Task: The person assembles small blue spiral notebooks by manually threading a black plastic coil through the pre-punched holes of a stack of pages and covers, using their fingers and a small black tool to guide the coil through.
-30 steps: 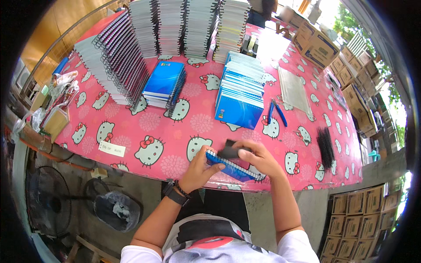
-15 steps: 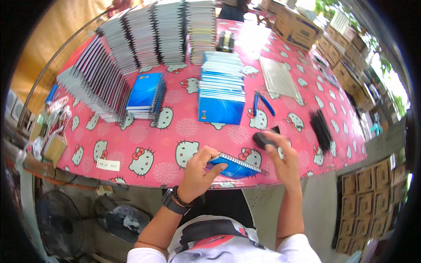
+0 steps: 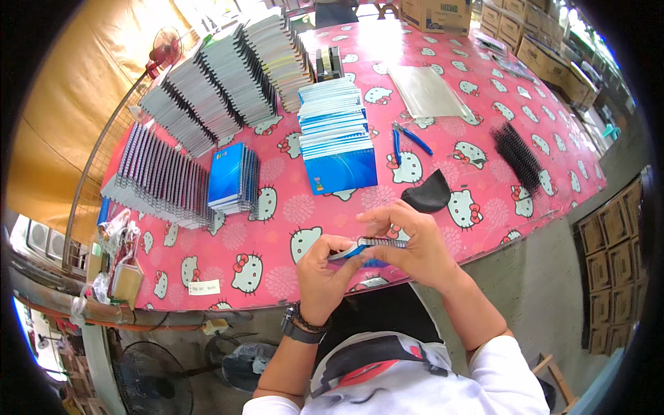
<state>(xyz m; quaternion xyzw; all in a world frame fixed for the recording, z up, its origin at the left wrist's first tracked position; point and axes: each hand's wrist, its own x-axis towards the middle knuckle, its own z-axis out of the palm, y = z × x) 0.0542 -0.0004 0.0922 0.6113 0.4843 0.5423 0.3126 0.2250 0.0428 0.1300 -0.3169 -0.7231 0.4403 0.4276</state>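
Note:
Both hands hold a small blue spiral-bound notebook (image 3: 365, 247) over the near edge of the pink cartoon-cat tablecloth (image 3: 277, 228). My left hand (image 3: 325, 273) grips its left end from below. My right hand (image 3: 415, 242) closes over its right end, fingers on the black wire spine. A black pouch-like object (image 3: 427, 192) lies on the cloth just beyond my right hand.
A fanned stack of blue notebooks (image 3: 337, 135) lies in the table's middle, a smaller bound stack (image 3: 234, 178) to its left. Rows of grey booklets (image 3: 207, 104) fill the far left. Blue pliers (image 3: 404, 138), black wire combs (image 3: 517, 155), clear sleeves (image 3: 429, 90), cardboard boxes (image 3: 609, 256) at right.
My right hand put the black object down on the cloth and came back to the notebook. The view has shifted, and both hands now hold the notebook closer to me.

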